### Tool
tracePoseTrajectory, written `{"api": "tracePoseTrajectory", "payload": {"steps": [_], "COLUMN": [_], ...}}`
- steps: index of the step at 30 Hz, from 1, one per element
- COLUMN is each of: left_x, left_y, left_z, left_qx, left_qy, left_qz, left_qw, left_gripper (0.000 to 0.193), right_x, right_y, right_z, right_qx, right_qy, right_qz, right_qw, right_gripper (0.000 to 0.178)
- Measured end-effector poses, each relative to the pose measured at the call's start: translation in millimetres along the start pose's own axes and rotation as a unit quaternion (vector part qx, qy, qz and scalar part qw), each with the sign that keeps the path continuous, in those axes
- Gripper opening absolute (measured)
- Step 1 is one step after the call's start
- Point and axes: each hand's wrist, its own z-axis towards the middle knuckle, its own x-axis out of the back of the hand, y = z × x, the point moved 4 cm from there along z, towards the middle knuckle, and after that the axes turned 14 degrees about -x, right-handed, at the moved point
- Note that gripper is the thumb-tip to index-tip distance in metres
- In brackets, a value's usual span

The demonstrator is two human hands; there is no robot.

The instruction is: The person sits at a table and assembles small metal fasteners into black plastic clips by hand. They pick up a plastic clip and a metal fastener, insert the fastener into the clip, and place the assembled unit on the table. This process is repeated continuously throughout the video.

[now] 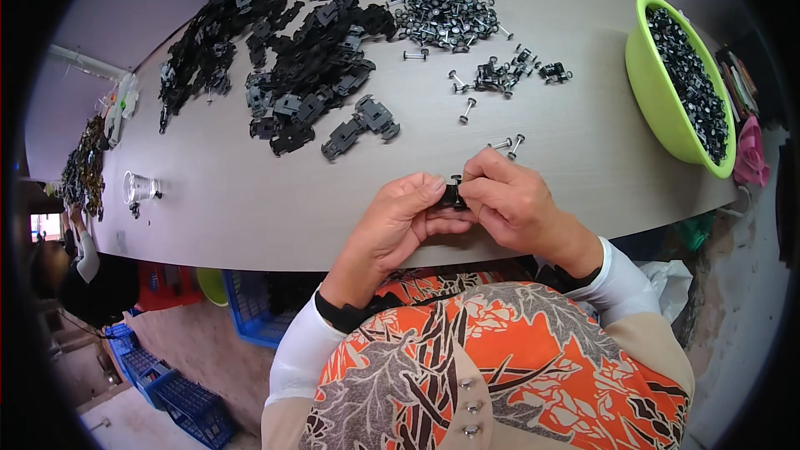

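Note:
Near the table's front edge, my left hand (398, 215) grips a small black plastic part (450, 197), apparently a toy car chassis piece, between thumb and fingers. The fingertips of my right hand (515, 207) are pinched against it at a wheel axle (457, 179), mostly covered by the fingers. Just beyond the right hand lie loose wheel axles (517, 147) with dark wheels on silvery rods. Another wheel axle (468, 110) rests farther off. Several black pieces with wheels (496, 77) sit in a small cluster behind it.
A big heap of black and grey chassis parts (312, 58) spreads across the far left. Beside it is a pile of wheel axles (442, 12). A lime-green basin (654, 96) of small dark parts stands right. Leftward are a clear cup (138, 187) and another person (77, 258).

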Motion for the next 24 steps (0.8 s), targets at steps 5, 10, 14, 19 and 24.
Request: {"api": "tracePoseTrajectory", "payload": {"steps": [5,10,14,19,24], "left_x": [-3,-6,5,6,8], "left_y": [-3,-9,-17,-14,7], "left_z": [4,-7,-4,-4,-33], "left_qx": [-0.012,-0.041,-0.038,-0.084,-0.115], "left_qy": [-0.006,0.009,-0.019,0.017,0.005], "left_qz": [0.047,0.083,0.064,0.181,0.243], "left_qw": [0.999,0.996,0.997,0.980,0.963], "left_gripper": [0.023,0.020,0.022,0.019,0.017], "right_x": [-3,5,7,-11,-21], "right_y": [3,-9,-28,-28,-40], "right_z": [-2,4,13,9,8], "right_qx": [-0.005,-0.003,0.012,0.018,0.057], "right_qy": [-0.011,-0.119,-0.167,-0.115,-0.096], "right_qz": [0.006,-0.037,-0.036,-0.005,0.027], "right_qw": [1.000,0.992,0.985,0.993,0.993], "right_gripper": [0.009,0.007,0.008,0.014,0.027]}}
